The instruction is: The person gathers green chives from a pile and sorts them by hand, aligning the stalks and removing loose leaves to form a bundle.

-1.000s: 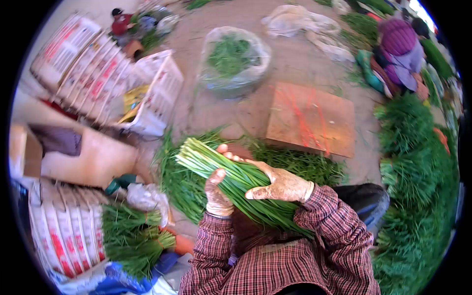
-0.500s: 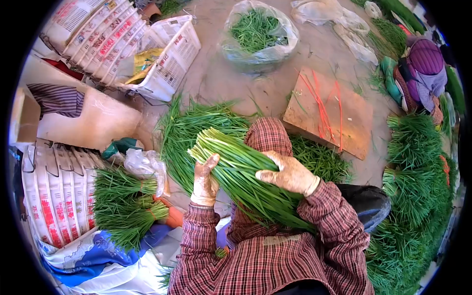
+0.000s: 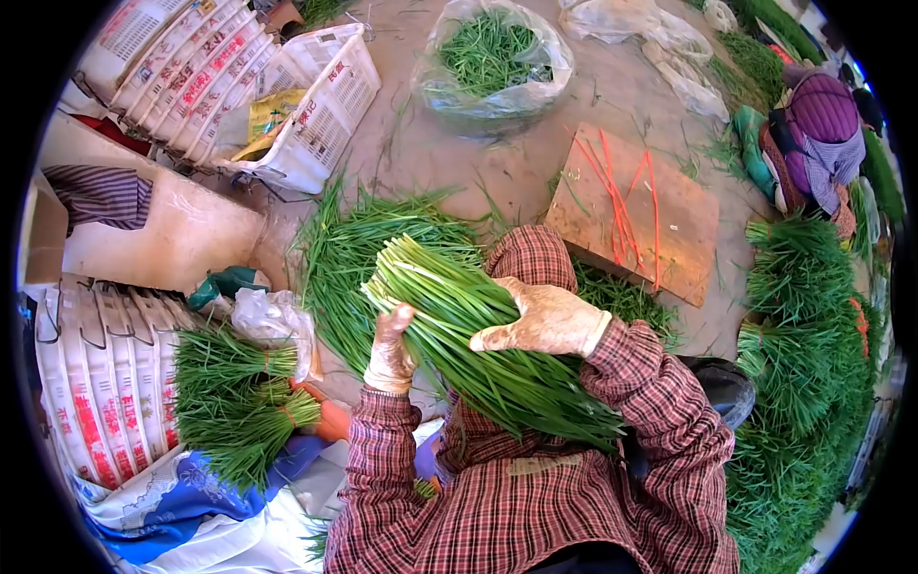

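A thick bunch of garlic chives (image 3: 478,335) lies slantwise across my lap, pale stem ends at the upper left and green leaf tips at the lower right. My left hand (image 3: 390,352), in a pale stained glove, is closed around its underside near the stem ends, thumb up and fingers partly hidden. My right hand (image 3: 545,320), gloved too, wraps over the top around the middle, with the thumb pointing to the stems. Beyond my knee, a loose heap of chives (image 3: 335,258) spreads over the floor.
A wooden board (image 3: 650,215) with red ties (image 3: 617,206) lies ahead. Tied bunches (image 3: 234,368) sit at left beside stacked white crates (image 3: 110,383). More bunches (image 3: 794,354) line the right side. A plastic bag of greens (image 3: 492,57) stands farther off; a person (image 3: 822,124) crouches at right.
My right hand has slid left along the bunch toward the stem ends. The bunch slopes a little more steeply, and the whole view has shifted slightly.
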{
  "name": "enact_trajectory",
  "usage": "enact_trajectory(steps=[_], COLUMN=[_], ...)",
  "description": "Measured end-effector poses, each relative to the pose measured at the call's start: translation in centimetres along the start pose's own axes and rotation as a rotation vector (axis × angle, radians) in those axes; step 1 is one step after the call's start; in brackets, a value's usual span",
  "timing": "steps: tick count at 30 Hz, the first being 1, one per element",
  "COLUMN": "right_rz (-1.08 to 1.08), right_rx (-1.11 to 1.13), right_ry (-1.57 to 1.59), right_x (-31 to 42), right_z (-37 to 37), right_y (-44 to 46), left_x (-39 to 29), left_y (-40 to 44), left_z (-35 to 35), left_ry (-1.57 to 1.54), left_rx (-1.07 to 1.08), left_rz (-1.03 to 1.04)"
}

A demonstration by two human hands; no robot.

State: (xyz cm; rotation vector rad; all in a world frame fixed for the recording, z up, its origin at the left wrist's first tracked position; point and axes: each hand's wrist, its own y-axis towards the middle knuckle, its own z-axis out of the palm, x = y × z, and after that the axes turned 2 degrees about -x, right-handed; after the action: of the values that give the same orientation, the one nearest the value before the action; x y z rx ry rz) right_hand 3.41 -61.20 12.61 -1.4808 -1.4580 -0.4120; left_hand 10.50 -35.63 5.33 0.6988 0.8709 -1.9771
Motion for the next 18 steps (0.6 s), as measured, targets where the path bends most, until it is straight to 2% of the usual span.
enact_trajectory(steps=[1, 3, 4, 5, 9, 11, 14, 18], right_rz=[-0.016, 0.014, 0.038, 0.040, -0.010, 0.016, 0.001, 0.022], right_rx=[-0.034, 0.003, 0.030, 0.030, 0.019, 0.074, -0.001, 0.035], right_ry=[-0.103, -0.088, -0.071, -0.071, 0.271, 0.306, 0.187, 0.180], right_x=[0.0, -0.2, -0.3, -0.6, -1.7, -0.5, -1.3, 0.1], right_z=[0.6, 0.4, 0.1, -0.5, -1.9, -2.4, -1.7, -1.7], right_y=[0.3, 0.9, 1.3, 1.5, 1.9, 1.4, 1.8, 1.4], left_x=[-0.4, 0.5, 0.3, 0.7, 0.1, 0.2, 0.7, 1.0], left_y=[0.1, 1.1, 0.8, 1.2, 0.3, 0.1, 0.5, 0.9], left_z=[0.2, 0.8, 2.2, 0.0, 0.2, 0.3, 0.7, 2.1], left_ry=[0.091, 0.146, 0.075, 0.051, 0.026, -0.014, -0.052, -0.154], left_rx=[-0.038, -0.068, -0.112, -0.123, -0.135, -0.141, -0.130, -0.043], left_rz=[-0.084, -0.041, -0.009, -0.087, -0.056, -0.034, -0.042, -0.020])
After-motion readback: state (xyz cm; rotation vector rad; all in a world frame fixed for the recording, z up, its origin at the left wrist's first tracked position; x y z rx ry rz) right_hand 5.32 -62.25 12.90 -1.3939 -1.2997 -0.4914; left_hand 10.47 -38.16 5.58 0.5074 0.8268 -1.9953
